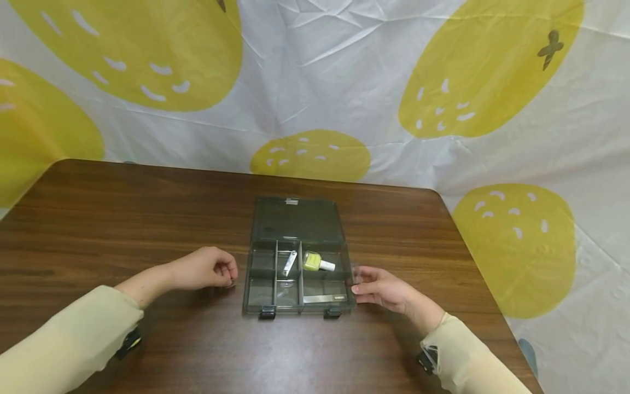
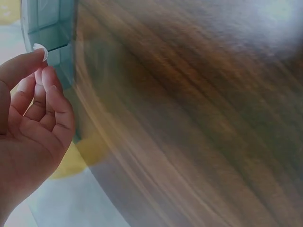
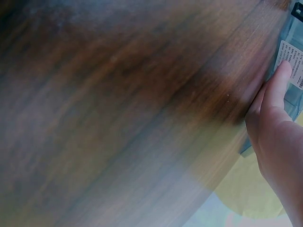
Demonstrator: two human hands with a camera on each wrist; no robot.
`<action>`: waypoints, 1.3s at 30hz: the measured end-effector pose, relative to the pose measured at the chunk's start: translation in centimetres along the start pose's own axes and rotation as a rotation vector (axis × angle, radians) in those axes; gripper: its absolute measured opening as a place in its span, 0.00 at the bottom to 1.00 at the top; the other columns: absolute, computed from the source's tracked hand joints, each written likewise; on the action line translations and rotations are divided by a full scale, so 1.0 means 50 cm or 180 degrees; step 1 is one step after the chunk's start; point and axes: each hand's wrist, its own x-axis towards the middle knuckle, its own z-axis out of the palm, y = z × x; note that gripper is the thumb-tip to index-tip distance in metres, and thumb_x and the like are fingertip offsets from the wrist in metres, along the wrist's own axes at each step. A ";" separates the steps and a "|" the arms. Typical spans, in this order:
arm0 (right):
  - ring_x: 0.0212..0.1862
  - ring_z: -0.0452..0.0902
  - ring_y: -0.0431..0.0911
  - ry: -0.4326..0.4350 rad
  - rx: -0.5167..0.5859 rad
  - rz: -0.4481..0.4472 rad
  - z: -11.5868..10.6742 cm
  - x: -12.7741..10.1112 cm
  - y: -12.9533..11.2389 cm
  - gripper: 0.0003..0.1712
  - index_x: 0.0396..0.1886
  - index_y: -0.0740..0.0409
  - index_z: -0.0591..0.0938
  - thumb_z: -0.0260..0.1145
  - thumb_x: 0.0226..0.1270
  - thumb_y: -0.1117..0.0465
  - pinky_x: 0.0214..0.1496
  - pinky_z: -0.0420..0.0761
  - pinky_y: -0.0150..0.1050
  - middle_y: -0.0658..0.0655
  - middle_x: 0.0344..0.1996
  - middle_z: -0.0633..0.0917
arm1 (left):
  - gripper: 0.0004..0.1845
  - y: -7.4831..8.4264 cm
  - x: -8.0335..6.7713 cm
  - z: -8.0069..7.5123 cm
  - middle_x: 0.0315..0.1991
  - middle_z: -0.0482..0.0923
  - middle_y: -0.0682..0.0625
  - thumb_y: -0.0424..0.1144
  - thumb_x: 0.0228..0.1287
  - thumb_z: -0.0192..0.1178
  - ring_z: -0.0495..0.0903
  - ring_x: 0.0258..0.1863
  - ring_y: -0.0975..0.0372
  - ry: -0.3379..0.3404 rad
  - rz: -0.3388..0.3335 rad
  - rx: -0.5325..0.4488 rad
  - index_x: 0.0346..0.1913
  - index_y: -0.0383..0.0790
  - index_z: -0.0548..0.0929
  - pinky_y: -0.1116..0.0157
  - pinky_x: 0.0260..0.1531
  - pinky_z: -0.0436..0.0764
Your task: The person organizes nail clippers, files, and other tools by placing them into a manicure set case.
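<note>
We found the left hand (image 1: 204, 268) resting on the desk (image 1: 123, 219) just left of the organizer box (image 1: 297, 284), its grip curled with thumb and forefinger pinching a small white piece (image 2: 41, 50). The right hand (image 1: 381, 287) lay flat, grip apart, fingertips (image 3: 283, 71) touching the box's right wall. The box sat open at mid-desk, its lid (image 1: 297, 220) folded back flat. We noted a nail clipper (image 1: 289, 263) and a yellow polish bottle (image 1: 315, 262) in the rear compartments and a metal file (image 1: 325, 298) in the front right one. A lemon-print sheet (image 1: 443, 82) hung behind.
</note>
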 end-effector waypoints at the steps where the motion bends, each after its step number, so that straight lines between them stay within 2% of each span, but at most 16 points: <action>1: 0.45 0.78 0.39 -0.0001 0.0000 0.0000 0.000 0.000 0.000 0.40 0.67 0.79 0.48 0.58 0.62 0.71 0.54 0.78 0.40 0.63 0.53 0.75 | 0.02 0.003 0.002 0.000 0.23 0.75 0.55 0.30 0.50 0.60 0.71 0.24 0.70 -0.0005 0.0009 0.0000 0.29 0.35 0.80 0.73 0.26 0.73; 8: 0.45 0.78 0.39 0.0007 0.0018 0.0005 0.000 0.000 0.001 0.40 0.67 0.79 0.48 0.58 0.62 0.71 0.53 0.78 0.40 0.61 0.51 0.75 | 0.02 0.023 0.016 -0.002 0.23 0.75 0.55 0.31 0.49 0.59 0.71 0.24 0.71 -0.0031 0.0099 0.0080 0.29 0.36 0.80 0.73 0.27 0.72; 19: 0.44 0.78 0.39 -0.0027 0.0035 -0.0011 0.004 -0.003 -0.003 0.39 0.67 0.80 0.49 0.58 0.62 0.71 0.52 0.78 0.39 0.58 0.48 0.77 | 0.03 0.048 0.036 0.000 0.23 0.74 0.56 0.29 0.51 0.57 0.70 0.24 0.69 -0.0118 0.0128 0.0070 0.29 0.38 0.80 0.73 0.27 0.72; 39: 0.44 0.78 0.38 -0.0013 0.0047 -0.0054 0.000 -0.001 0.002 0.41 0.67 0.80 0.48 0.59 0.62 0.70 0.52 0.79 0.39 0.56 0.47 0.77 | 0.05 0.092 0.093 0.038 0.22 0.73 0.56 0.27 0.50 0.55 0.70 0.23 0.71 -0.0322 0.0333 0.0009 0.30 0.34 0.80 0.74 0.27 0.71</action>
